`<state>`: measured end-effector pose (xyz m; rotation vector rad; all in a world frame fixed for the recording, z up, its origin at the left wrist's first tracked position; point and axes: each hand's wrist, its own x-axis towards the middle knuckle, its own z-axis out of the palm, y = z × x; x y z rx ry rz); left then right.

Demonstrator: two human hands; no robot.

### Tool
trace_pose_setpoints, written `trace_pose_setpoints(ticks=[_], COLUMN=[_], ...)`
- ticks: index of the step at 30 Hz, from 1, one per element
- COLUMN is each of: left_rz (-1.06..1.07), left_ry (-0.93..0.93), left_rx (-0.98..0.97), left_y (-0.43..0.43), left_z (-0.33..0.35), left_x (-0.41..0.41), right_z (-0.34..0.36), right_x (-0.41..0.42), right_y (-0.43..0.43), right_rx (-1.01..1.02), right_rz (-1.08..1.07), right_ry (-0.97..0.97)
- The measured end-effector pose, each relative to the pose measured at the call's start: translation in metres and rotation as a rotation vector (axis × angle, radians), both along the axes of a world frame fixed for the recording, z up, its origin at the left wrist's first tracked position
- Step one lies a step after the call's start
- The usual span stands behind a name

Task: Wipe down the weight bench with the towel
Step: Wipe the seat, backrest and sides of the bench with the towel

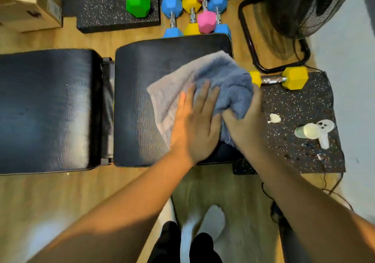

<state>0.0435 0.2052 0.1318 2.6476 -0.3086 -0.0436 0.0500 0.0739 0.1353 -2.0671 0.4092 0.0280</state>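
Towel (227, 80) on weight bench (136, 104), left hand (194, 128) flat atop, right hand (245, 128) grip tight around it.

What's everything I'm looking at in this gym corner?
weight bench: one, black, two pads across the middle
towel: one, blue-grey, on the right pad
speckled mat: one, black, right of bench
yellow dumbbell: one, yellow, on that mat
spray bottle: one, clear, on that mat
clustered dumbbells: four, two blue, one yellow, one pink, floor behind bench
green dumbbells: two, green, far side, partly cut off
fan: one, black, top right
cardboard box: one, brown, top left
left hand: one, flat on towel
right hand: one, grips towel's bunched end
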Motion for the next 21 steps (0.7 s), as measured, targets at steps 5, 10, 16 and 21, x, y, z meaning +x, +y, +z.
trace_pose_setpoints(ticks=[5,10,16,21], left_rz=[-0.09,-0.188,-0.083,0.043], left_ry=[0.104,0.093,0.183,0.286], left_rx=[-0.092,0.07,-0.02,-0.114], left_y=[0.007,0.089,0.138,0.163], left_z=[0.009,-0.003,0.002,0.004], left_x=[-0.083,-0.104,-0.103,-0.086], right_z=[-0.001,-0.001,0.008,0.006], right_x=[-0.085,-0.101,-0.077,-0.008], right_y=[-0.008,0.014,0.086,0.11], right_rx=[-0.165,-0.719,-0.75,-0.675], right_rz=[0.184,0.592,0.745,1.004], right_ry=[0.009,-0.173,-0.162,-0.247])
